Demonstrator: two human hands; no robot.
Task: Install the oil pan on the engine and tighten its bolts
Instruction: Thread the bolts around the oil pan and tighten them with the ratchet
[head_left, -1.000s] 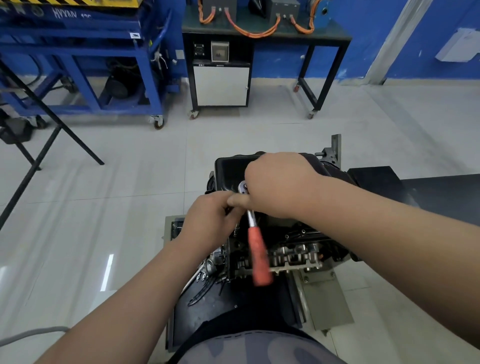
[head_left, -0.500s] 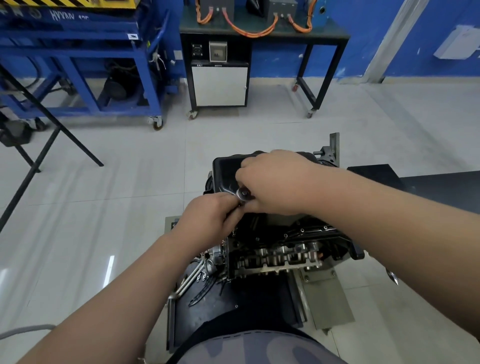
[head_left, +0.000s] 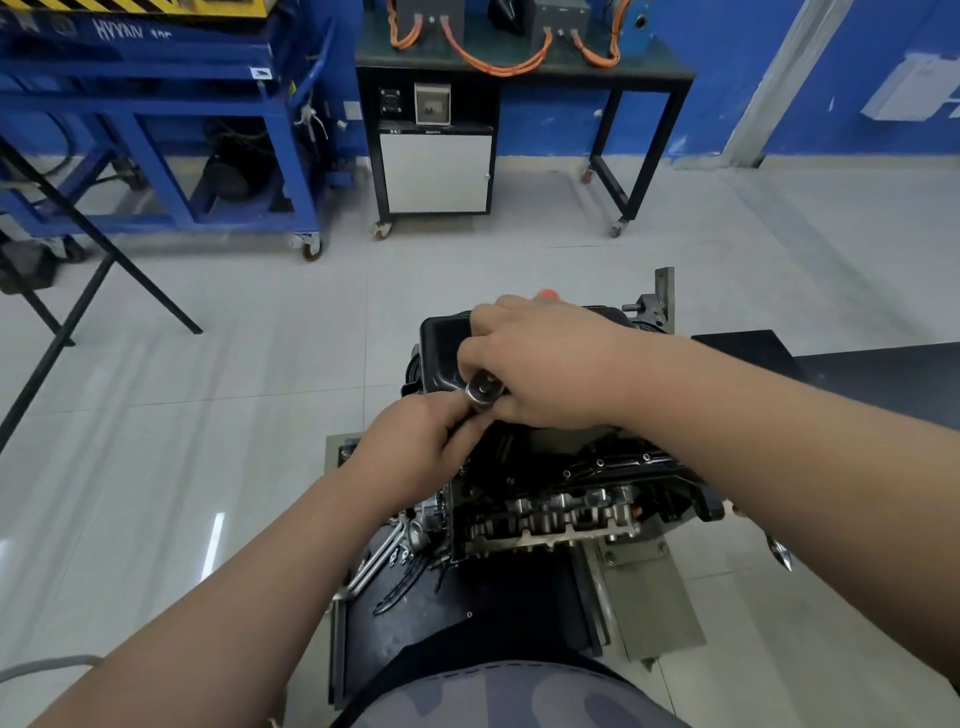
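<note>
The black oil pan (head_left: 441, 348) sits on top of the engine (head_left: 561, 499), which is mounted on a stand in front of me. A ratchet wrench stands with its chrome head (head_left: 483, 391) at the pan's near left edge. My right hand (head_left: 545, 364) grips the ratchet's handle, and only the handle's orange end (head_left: 546, 294) shows past my fingers. My left hand (head_left: 415, 447) pinches the socket under the ratchet head. The bolt is hidden beneath the tool and my fingers.
Loose wrenches (head_left: 379, 556) lie on the black stand base (head_left: 467, 613) left of the engine. A blue cart (head_left: 171, 135) and a black bench with orange cables (head_left: 519, 67) stand at the back. A black table (head_left: 857, 374) is at my right.
The ratchet handle has swung from pointing toward me round to pointing away over the pan, my right hand going with it. My left hand has stayed at the ratchet head.
</note>
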